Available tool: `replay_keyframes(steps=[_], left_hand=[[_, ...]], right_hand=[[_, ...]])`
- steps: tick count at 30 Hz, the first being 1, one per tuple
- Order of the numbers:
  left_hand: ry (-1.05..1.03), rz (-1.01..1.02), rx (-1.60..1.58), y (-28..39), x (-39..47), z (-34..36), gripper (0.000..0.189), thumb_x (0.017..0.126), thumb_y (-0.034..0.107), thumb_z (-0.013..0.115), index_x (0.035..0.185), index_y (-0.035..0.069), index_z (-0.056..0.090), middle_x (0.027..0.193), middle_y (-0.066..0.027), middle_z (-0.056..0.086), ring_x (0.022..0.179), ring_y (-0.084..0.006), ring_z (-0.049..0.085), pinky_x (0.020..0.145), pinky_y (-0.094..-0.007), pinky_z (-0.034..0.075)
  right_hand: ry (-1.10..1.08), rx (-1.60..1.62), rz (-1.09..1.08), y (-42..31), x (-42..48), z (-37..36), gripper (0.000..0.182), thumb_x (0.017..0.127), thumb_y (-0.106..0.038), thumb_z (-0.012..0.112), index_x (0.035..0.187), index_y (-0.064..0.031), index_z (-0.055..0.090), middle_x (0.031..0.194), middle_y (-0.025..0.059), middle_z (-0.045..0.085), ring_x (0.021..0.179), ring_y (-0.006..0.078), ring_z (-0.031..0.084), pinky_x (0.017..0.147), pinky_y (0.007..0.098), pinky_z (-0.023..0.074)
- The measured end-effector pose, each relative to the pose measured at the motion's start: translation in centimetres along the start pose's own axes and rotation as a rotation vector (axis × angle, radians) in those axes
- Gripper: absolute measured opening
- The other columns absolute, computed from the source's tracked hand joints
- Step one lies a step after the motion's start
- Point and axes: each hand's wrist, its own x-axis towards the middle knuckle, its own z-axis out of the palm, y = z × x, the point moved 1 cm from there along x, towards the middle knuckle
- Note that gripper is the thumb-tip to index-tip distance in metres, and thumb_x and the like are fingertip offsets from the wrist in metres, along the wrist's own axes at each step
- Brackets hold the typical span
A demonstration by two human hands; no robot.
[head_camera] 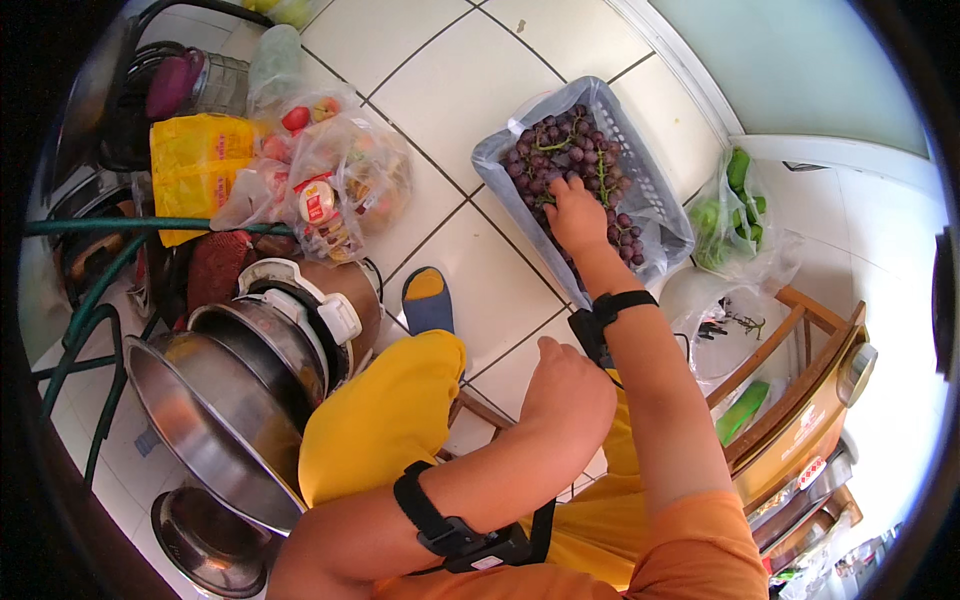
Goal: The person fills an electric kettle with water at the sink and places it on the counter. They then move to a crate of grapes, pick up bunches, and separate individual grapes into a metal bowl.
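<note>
Dark red grapes (pixel 574 150) on green stems lie in a grey plastic basket (pixel 651 163) lined with a clear plastic bag. My right hand (pixel 577 214) reaches into the basket, its fingertips down among the grapes. Whether those fingers grip a grape or a stem is hidden. Closer to my body, my left hand (pixel 574 382) hangs bent at the wrist near my right forearm, outside the basket. Its fingers are mostly out of sight, so I cannot tell if it holds anything.
Stacked metal basins (pixel 217 405) and a cooker pot (pixel 345 300) stand left. Beyond them lie fruit bags (pixel 352 180) and a yellow bag (pixel 202 169). Right of the basket are bagged green vegetables (pixel 731 214), a plastic bag with bare stems (pixel 739 326) and a wooden stool (pixel 799 375).
</note>
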Motion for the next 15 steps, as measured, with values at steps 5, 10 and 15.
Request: replay_keyframes(steps=[5,10,15], left_hand=[[0.079,0.021,0.017,0.3,0.4,1.6,0.012,0.073,0.011,0.054,0.079,0.005,0.062,0.073,-0.0065,0.06,0.078,-0.0218,0.056,0.077,-0.0359,0.037],[0.104,0.02,0.02,0.4,0.2,1.4,0.016,0.074,0.011,0.053,0.086,0.004,0.06,0.078,-0.0072,0.06,0.079,-0.0213,0.056,0.076,-0.0355,0.037],[0.106,-0.009,-0.015,0.5,0.4,2.2,0.015,0.075,0.011,0.053,0.087,0.004,0.06,0.078,-0.0072,0.06,0.08,-0.0214,0.056,0.076,-0.0359,0.038]], right_hand=[[0.263,0.129,-0.125,1.5,-0.1,-0.3,0.018,0.068,-0.011,0.07,0.083,-0.0089,0.059,0.089,0.0102,0.048,0.083,0.0312,0.054,0.068,0.0419,0.0465],[0.297,0.598,-0.021,2.8,-0.3,-0.5,0.015,0.074,-0.011,0.068,0.078,-0.0034,0.056,0.105,0.0135,0.052,0.091,0.0239,0.054,0.068,0.0322,0.0435],[0.101,1.231,0.386,4.1,-1.0,-0.5,0.013,0.082,-0.018,0.061,0.08,-0.0111,0.05,0.086,-0.0042,0.047,0.075,0.006,0.043,0.063,0.0228,0.0341]])
